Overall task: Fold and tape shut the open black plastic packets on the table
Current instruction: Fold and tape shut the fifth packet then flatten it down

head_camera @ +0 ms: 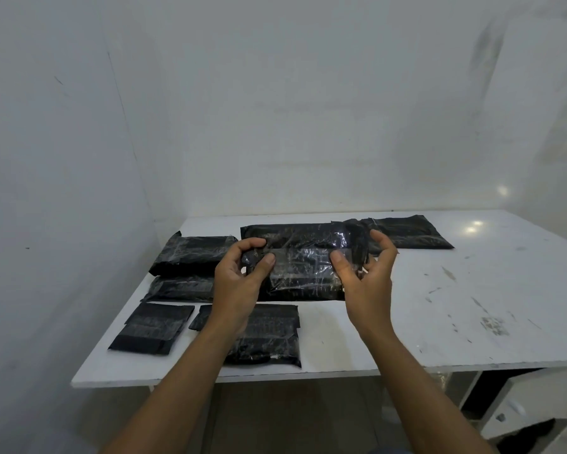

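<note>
A black plastic packet [303, 273] with clear tape across it is held up over the middle of the white table [439, 306]. My left hand [239, 283] pinches its left end between thumb and fingers. My right hand [367, 276] grips its right end, where a bunched flap [360, 247] sticks up. Another black packet [295, 232] lies flat right behind it. A further one [409, 232] lies at the back right.
Several taped black packets lie on the table's left part: two stacked at the left [193, 253], one at the near left corner [151, 327], one under my left forearm [269, 335]. Walls stand behind and to the left. A white shelf unit [517, 404] is under the table's right side.
</note>
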